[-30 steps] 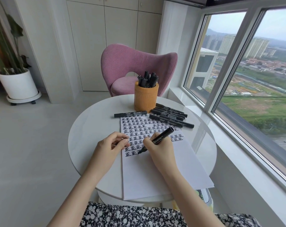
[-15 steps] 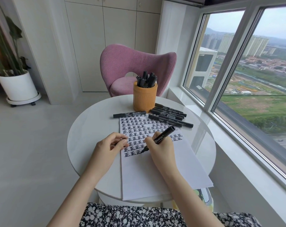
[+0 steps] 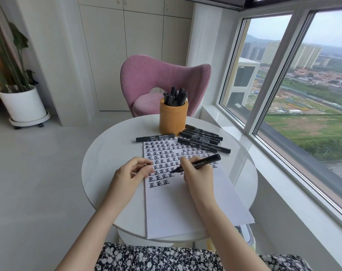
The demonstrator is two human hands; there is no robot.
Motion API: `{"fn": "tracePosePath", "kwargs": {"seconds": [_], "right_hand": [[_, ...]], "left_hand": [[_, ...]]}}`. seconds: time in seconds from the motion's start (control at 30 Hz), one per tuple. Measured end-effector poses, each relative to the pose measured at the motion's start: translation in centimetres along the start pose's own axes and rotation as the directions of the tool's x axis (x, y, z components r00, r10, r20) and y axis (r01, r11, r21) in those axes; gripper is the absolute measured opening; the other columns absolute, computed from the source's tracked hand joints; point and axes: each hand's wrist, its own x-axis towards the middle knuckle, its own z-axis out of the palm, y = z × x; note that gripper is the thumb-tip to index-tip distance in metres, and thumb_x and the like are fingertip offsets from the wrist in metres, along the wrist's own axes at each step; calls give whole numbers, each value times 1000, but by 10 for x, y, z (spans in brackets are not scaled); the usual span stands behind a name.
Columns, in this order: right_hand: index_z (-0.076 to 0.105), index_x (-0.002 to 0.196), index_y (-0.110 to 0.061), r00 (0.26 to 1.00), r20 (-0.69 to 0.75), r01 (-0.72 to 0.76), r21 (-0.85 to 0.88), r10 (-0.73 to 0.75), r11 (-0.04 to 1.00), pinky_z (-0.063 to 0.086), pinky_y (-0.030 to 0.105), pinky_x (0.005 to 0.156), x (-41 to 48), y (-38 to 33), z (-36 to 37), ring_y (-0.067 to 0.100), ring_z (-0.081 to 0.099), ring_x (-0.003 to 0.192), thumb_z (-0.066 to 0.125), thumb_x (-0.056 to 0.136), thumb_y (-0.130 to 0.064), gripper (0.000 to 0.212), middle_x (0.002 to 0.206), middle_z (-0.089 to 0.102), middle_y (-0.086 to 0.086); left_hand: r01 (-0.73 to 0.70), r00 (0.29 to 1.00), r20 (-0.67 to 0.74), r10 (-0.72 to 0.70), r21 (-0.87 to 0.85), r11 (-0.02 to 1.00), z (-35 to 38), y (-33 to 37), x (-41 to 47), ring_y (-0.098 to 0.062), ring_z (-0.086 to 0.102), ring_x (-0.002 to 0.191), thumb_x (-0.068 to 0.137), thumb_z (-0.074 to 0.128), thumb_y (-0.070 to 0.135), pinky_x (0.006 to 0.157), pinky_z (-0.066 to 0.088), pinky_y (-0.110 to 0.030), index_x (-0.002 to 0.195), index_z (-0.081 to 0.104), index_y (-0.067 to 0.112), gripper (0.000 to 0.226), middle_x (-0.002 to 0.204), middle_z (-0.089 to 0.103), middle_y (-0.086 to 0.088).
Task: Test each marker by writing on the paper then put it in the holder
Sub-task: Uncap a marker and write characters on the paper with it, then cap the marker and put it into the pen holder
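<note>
Pinching the black marker (image 3: 199,163) in my right fingers (image 3: 185,163), tip at the paper (image 3: 185,208) in the middle of the counter (image 3: 111,153), I could smear wet ink under my palm. My left fingers (image 3: 144,163) curl at the sheet's left edge, holding what I cannot tell; if they lift, the paper may slide.

Single head-mounted wide-angle view, aimed forward and down from above the seated person's lap (image 3: 156,259). The table (image 3: 107,153) is framed centre, close in; both forearms (image 3: 115,208) are seen entering from 6 o'clock. The paper (image 3: 176,208) is centred, holder (image 3: 173,119) at 12 o'clock of it, chair (image 3: 152,75) beyond. Window (image 3: 307,114) is caught at 3 o'clock, plant pot (image 3: 22,104) at 9 o'clock. Verticals are tilted toward the edges.
</note>
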Motion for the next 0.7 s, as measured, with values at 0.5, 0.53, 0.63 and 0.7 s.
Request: {"fn": "tracePosePath", "kwargs": {"seconds": [0.5, 0.53, 0.63, 0.7], "right_hand": [[29, 53, -21, 995, 85, -64, 255, 43, 965, 24, 13, 40, -6, -33, -3, 9, 19, 41, 64, 89, -10, 51, 45, 23, -10], [29, 53, -22, 995, 89, -57, 258, 35, 965, 24, 13, 40, -7, -34, -2, 10, 18, 42, 63, 89, -9, 51, 46, 22, -10], [29, 53, -21, 994, 106, -39, 243, 14, 969, 25, 14, 41, -11, -37, 0, 10, 19, 44, 62, 89, -8, 50, 46, 23, -9], [32, 51, -21, 992, 123, -24, 230, -5, 973, 25, 15, 42, -13, -37, 1, 10, 21, 43, 62, 89, -8, 50, 45, 26, -10]], "left_hand": [[-29, 999, 26, 33, -159, 987, 0, 28, -5, -16, 68, 89, 72, 74, 14, 81, 51, -16, 88, 67, 13, 18, 91, 74, -4], [-33, 999, 29, 38, -158, 987, 1, 30, -7, -14, 68, 88, 71, 74, 16, 80, 50, -15, 88, 67, 15, 18, 90, 74, -3], [-37, 998, 35, 43, -170, 985, 5, 34, -10, -12, 68, 87, 67, 73, 24, 80, 50, -15, 87, 67, 18, 22, 90, 73, -1], [-34, 998, 42, 42, -177, 984, 8, 37, -12, -12, 68, 86, 67, 72, 23, 79, 50, -17, 87, 67, 16, 22, 90, 73, -1]]}}
